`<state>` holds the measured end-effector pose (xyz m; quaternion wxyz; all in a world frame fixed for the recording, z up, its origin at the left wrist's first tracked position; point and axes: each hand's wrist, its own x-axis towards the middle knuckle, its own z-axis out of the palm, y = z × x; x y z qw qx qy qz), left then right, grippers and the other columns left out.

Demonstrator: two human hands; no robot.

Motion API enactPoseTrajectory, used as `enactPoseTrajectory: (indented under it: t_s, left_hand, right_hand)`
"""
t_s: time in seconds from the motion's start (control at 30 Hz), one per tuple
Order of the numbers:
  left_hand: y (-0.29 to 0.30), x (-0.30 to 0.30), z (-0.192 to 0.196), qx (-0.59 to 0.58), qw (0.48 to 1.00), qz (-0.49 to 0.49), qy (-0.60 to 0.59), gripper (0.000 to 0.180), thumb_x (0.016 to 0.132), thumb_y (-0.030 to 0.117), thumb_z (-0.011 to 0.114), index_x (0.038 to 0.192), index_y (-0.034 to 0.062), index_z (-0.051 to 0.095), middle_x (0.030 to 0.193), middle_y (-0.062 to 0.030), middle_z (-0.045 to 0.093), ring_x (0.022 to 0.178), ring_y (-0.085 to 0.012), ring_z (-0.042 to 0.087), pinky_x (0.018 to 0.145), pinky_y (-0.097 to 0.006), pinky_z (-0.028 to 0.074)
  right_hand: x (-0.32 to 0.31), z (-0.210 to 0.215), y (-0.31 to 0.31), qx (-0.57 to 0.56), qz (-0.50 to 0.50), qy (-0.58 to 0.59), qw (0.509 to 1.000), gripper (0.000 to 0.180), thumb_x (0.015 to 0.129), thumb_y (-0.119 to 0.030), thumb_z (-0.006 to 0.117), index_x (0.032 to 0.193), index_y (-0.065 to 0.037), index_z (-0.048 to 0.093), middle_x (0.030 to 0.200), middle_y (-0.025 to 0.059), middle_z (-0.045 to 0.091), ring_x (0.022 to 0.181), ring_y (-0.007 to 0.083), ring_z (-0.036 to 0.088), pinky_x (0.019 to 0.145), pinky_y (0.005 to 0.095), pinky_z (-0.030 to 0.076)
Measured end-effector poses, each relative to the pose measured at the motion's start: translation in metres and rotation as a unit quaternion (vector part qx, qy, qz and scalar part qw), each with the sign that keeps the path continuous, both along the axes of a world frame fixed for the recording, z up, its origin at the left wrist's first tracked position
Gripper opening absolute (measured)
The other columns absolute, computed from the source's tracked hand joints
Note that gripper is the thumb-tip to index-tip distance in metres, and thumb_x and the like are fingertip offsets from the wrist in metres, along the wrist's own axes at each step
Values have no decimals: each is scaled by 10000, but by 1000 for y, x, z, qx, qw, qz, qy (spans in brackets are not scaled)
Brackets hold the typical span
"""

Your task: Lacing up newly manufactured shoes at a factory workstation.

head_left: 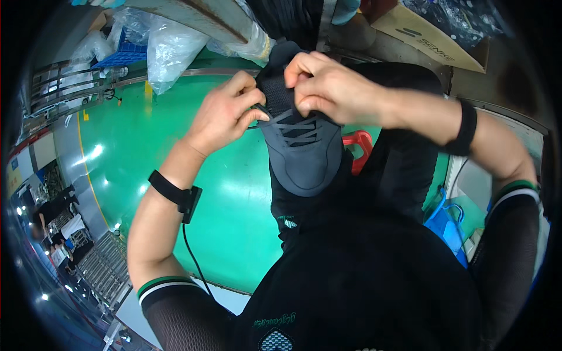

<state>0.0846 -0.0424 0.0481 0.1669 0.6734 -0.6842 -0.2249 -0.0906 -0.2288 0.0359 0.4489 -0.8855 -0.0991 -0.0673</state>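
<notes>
Up near twelve o'clock in the head view, both bare hands are clamped on a dark grey knit sports shoe with a smooth moulded toe cap (pixel 304 158), which is held in the air just in front of the person's chest, toe pointing down toward six o'clock. At the shoe's ten o'clock side, the left hand (pixel 225 114) pinches a thin dark lace (pixel 293 126) between thumb and forefinger, its other fingers curled in. Over the shoe's collar at about one o'clock, the right hand (pixel 331 88) is closed, fingertips pressed together on the upper eyelets; it seems to grip the other lace end, though the fingers hide the strand itself. The two hands sit close together, nearly touching above the tongue. Each wrist wears a black strap, and the left wrist's black band with a small box (pixel 175 194) trails a thin black cable down toward six o'clock. Behind the shoe, at about three o'clock from its toe, a red plastic stool (pixel 362 146) shows partly past the person's dark trousers. A glossy green floor (pixel 175 146) fills the nine o'clock side. Clear plastic bags (pixel 170 50) lie at eleven o'clock, and a brown cardboard box (pixel 430 38) sits at one o'clock.
</notes>
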Motion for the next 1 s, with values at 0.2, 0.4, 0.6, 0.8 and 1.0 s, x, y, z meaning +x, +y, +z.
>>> enactPoseTrajectory:
  t_s: [0.2,0.4,0.6,0.8,1.0]
  left_hand:
    - [18,-3,-8,-99,994,49,1,255,741,236,760,892,79,627,979,-89,554,849,-298,608,697,-398,521]
    - [16,0,-9,-82,995,52,-3,254,740,228,751,894,71,623,960,-78,554,851,-303,603,717,-416,509]
    - [19,0,-3,-80,995,51,37,284,727,199,768,941,64,640,966,-91,562,871,-309,592,723,-406,486]
    - [28,-10,17,-54,986,108,112,304,739,161,765,989,30,654,1021,-103,587,903,-302,608,800,-389,496]
    - [79,-74,30,-123,939,280,158,376,839,76,685,1203,29,602,1107,-125,630,1000,-276,609,878,-365,497]
  right_hand:
    - [14,42,33,331,-74,78,938,80,911,-32,554,947,-37,625,1056,120,539,855,209,570,783,310,465]
    - [26,-2,72,-101,-169,43,979,164,757,-159,719,880,-50,712,997,93,563,958,278,556,769,385,506]
    - [27,-13,50,-63,-86,45,993,84,749,-94,715,830,-111,727,1002,40,601,984,238,569,787,365,505]
    - [23,-12,75,-95,-180,-1,979,40,715,-71,703,742,-63,675,1057,57,564,1031,263,549,796,386,507]
    - [-80,57,30,380,-36,212,900,164,894,-179,641,823,-32,659,1313,99,425,1031,144,492,856,307,425]
